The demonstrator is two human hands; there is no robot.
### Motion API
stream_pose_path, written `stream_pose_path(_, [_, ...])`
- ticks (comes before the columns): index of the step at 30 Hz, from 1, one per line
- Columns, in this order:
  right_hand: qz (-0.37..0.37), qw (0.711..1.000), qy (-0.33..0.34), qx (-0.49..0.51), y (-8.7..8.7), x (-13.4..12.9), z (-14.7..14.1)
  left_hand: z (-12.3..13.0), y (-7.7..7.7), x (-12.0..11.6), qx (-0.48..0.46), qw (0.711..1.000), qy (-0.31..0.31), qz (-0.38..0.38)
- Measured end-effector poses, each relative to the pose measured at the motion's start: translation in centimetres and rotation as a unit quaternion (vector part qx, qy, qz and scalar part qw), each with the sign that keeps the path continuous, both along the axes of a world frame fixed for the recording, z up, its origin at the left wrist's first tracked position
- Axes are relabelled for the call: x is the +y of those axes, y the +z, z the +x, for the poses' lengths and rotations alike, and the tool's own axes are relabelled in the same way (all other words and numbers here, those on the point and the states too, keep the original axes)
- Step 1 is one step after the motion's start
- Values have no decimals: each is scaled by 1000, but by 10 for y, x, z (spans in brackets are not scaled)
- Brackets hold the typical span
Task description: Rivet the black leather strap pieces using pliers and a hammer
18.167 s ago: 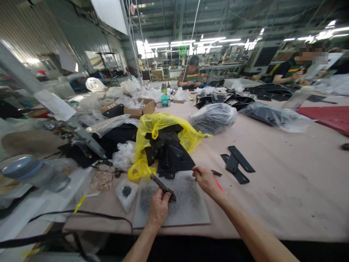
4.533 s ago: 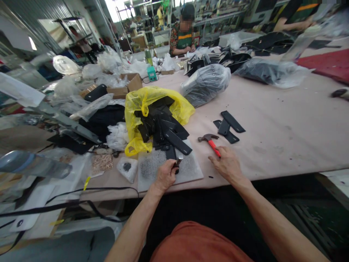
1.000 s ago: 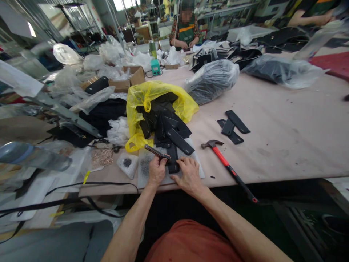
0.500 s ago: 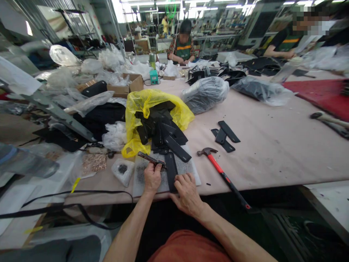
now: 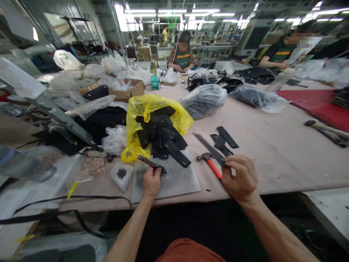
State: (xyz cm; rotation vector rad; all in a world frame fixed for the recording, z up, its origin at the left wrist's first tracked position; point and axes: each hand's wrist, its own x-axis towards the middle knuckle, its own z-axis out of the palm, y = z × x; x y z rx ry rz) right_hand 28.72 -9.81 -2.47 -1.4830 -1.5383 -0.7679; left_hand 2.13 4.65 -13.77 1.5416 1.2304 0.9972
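Observation:
My left hand (image 5: 152, 182) is closed on a slim dark metal tool (image 5: 152, 164), held over the left part of a grey speckled pad (image 5: 178, 182); its exact kind is unclear. To the right, my right hand (image 5: 240, 178) pinches the near end of a black strip (image 5: 208, 148), blurred by motion, and holds it above a hammer (image 5: 213, 167) with a red handle. Several black strips (image 5: 227, 137) lie crossed on the table just beyond. Another pile of black strips (image 5: 177, 153) spills from a yellow plastic bag (image 5: 137, 105) onto the pad's far edge.
Clear plastic bags with dark contents (image 5: 204, 100) lie farther back. A small bag with black bits (image 5: 121, 174) and a bag of copper-coloured pieces (image 5: 92, 166) are at left. A mallet (image 5: 327, 129) rests at far right. Across the table sits a co-worker (image 5: 182, 56).
My right hand has lifted the black strip off the pad and carried it right, over the hammer. My left hand still holds the tool in nearly the same place.

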Motion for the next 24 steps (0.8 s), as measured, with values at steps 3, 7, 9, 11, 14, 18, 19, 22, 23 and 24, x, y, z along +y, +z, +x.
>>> stream_pose_path(3, [-67, 993, -99, -10, -1, 25, 53, 1, 1, 0, 4, 1000, 2, 1])
stream_pose_path(7, [-247, 956, -137, 79, -30, 54, 56, 1, 1, 0, -3, 1000, -4, -11])
stream_pose_path(9, [-301, 937, -110, 139, -44, 65, 26, 1, 0, 0, 6, 1000, -7, -13])
stream_pose_path(11, [-364, 911, -87, 172, -55, 75, -11, 1, 0, 1, 16, 1000, -8, -9])
stream_pose_path(14, [-438, 880, -91, 157, -60, 95, -56, 1, 1, 2, 22, 1000, -11, 2])
stream_pose_path(18, [-492, 845, -113, 178, -56, 120, -70, 1, 1, 2, 23, 1000, -16, 11])
stream_pose_path(19, [-499, 838, -111, 190, -54, 123, -69, 2, 2, 1, 22, 1000, -16, 11])
stream_pose_path(22, [-520, 820, -95, 222, -54, 120, -61, 2, 4, 0, 22, 1000, -16, 8])
stream_pose_path(23, [-527, 812, -86, 234, -54, 115, -59, 2, 4, 0, 23, 1000, -15, 9])
stream_pose_path(24, [-534, 805, -76, 247, -55, 108, -58, 2, 5, 0, 26, 1000, -13, 10])
